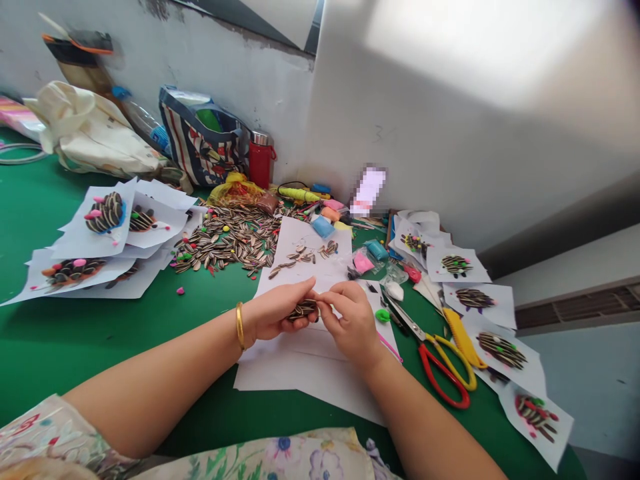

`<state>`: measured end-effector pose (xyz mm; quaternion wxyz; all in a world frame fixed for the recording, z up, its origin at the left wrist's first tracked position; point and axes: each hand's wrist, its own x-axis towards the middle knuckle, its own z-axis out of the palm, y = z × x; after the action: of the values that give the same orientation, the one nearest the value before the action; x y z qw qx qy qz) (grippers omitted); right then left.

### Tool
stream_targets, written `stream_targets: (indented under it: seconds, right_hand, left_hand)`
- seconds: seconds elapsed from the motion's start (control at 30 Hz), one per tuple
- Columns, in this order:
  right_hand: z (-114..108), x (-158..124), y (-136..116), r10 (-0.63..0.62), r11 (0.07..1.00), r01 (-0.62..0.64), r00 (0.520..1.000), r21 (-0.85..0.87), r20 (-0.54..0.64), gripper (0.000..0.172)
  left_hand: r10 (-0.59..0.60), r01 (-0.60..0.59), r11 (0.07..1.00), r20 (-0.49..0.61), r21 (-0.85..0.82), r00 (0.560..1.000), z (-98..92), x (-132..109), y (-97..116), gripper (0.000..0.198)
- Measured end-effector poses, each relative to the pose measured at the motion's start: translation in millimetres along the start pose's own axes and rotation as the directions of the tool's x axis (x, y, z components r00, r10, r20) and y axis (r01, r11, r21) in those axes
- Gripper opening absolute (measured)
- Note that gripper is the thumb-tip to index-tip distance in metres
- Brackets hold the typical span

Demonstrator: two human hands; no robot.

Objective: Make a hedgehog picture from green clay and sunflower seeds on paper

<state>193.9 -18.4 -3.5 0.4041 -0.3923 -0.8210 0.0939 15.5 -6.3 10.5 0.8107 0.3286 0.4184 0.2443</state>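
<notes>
**Green surface (30, 200), two hands meeting over a seed cluster (303, 309)**

White sheets (280, 367) overlap on the surface beneath the hands. Far off to the left of the hands slumps a cream cloth bag (100, 143), and nearer, beyond them and to the left, a striped, patterned bag (200, 137) leans by the wall. A stack of paper cards (145, 283) with seed clusters on them lies well to the left of the hands; to their right, a row of similar cards (505, 297) runs back along the edge. Just beyond the left hand (277, 308) spreads a heap of striped seeds (235, 240) dotted with bright bits.

The left hand cups the cluster, thumb above and fingers curled below. The right hand (353, 327) meets it from the other side, thumb and forefinger tips pressed together at the cluster's edge; whether a small piece sits between them I cannot tell.

Scissors (417, 328) with one red and one yellow handle lie to the right of the hands, partly spread, a yellow-handled tool (463, 337) just beside them. A red flask (260, 163) stands upright beyond the hands. Nearer are a blue packet (323, 227) and a pink packet (363, 261). A gold bangle (240, 327) circles the left wrist. Smallest are a green lump (383, 315), right of the right hand, and a pink bit (181, 291), left of the left hand.
</notes>
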Motion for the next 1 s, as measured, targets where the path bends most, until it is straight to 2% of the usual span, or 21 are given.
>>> stream_targets:
  seconds: [0.07, 0.27, 0.43, 0.57, 0.67, 0.73, 0.8, 0.87, 0.93, 1.0]
  right_hand:
    - [-2.2, 0.3, 3.1, 0.023, 1.0, -0.023, 1.0, 0.001, -0.015, 0.015]
    - [-4.4, 0.6, 7.3, 0.073, 0.994, -0.071, 0.997, 0.079, -0.019, 0.014]
    - [-1.6, -1.1, 5.0, 0.113, 0.98, -0.109, 0.994, 0.169, -0.015, 0.018]
    - [-0.1, -1.0, 3.8, 0.115, 0.976, -0.114, 0.993, 0.186, 0.01, 0.008]
    - [-0.2, 0.3, 7.4, 0.138, 0.965, -0.132, 0.99, 0.225, -0.01, 0.01]
    - [-0.2, 1.7, 13.4, 0.178, 0.958, -0.17, 0.984, 0.23, -0.014, 0.009]
    - [0.7, 3.1, 21.6, 0.217, 0.954, -0.214, 0.976, 0.21, 0.009, 0.009]
    - [3.0, 4.2, 30.1, 0.238, 0.953, -0.246, 0.969, 0.177, 0.064, 0.009]
    - [6.1, 4.7, 36.3, 0.239, 0.958, -0.254, 0.964, 0.135, 0.118, 0.009]
    - [9.3, 4.6, 38.9, 0.224, 0.967, -0.239, 0.963, 0.084, 0.152, 0.011]
  left_hand:
    - [0.006, -0.005, 1.0, -0.021, 0.008, 1.0, -2.8, 0.7, 0.9, 0.045]
    - [0.077, -0.077, 0.997, 0.045, 0.018, 0.996, -4.4, -0.5, 2.1, 0.035]
    - [0.156, -0.154, 0.987, -0.048, 0.05, 0.987, -2.4, -2.1, 4.1, 0.034]
    - [0.188, -0.18, 0.976, -0.056, 0.121, 0.981, -3.3, -0.6, 3.1, 0.035]
    - [0.235, -0.22, 0.956, -0.058, 0.193, 0.97, -5.0, 1.8, 1.8, 0.033]
    - [0.274, -0.24, 0.932, -0.097, 0.27, 0.957, -7.6, 3.6, 2.6, 0.032]
    - [0.331, -0.242, 0.883, -0.169, 0.403, 0.928, -12.2, 5.1, 5.5, 0.032]
    - [0.388, -0.198, 0.79, -0.223, 0.581, 0.894, -18.3, 6.0, 9.6, 0.032]
    - [0.432, -0.146, 0.657, -0.21, 0.74, 0.877, -24.3, 5.8, 13.3, 0.028]
    - [0.458, -0.131, 0.528, -0.152, 0.839, 0.876, -28.4, 4.7, 15.6, 0.027]
